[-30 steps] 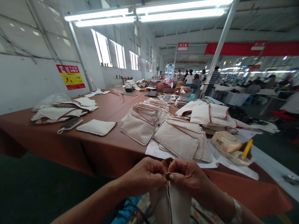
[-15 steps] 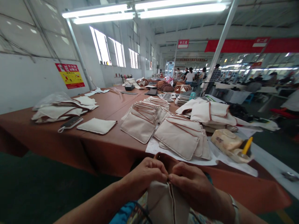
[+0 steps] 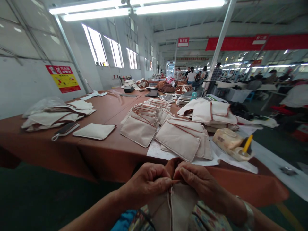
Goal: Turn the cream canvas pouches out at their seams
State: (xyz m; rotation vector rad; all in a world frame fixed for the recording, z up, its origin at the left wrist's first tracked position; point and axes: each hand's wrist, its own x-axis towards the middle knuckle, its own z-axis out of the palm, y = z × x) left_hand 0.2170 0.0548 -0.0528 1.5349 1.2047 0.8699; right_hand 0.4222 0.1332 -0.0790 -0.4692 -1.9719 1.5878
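In my lap, below the table's front edge, is a beige fabric pouch (image 3: 184, 203) with a dark brown seam down its middle. My left hand (image 3: 146, 181) is closed on its upper end, thumb and fingers pinched at a narrow brown strip (image 3: 175, 181). Close beside it, my right hand (image 3: 203, 184) is closed on the same end, fingers curled and pressed together. Some brown material (image 3: 171, 165) shows behind the fingertips. The hands hide exactly what each pinches.
Fanned beige pouches (image 3: 138, 131) and a further stack (image 3: 179, 139) lie on the brown-covered table (image 3: 108, 154). At right stands a cut plastic container (image 3: 227, 138) with a yellow-handled tool (image 3: 247, 144). A dark flat item (image 3: 65, 129) with a white loop lies left. People work farther back.
My hands have shifted apart slightly at the pouch's top, the right fingers lifting and the left thumb stretching along the brown strip. The view has turned slightly right.
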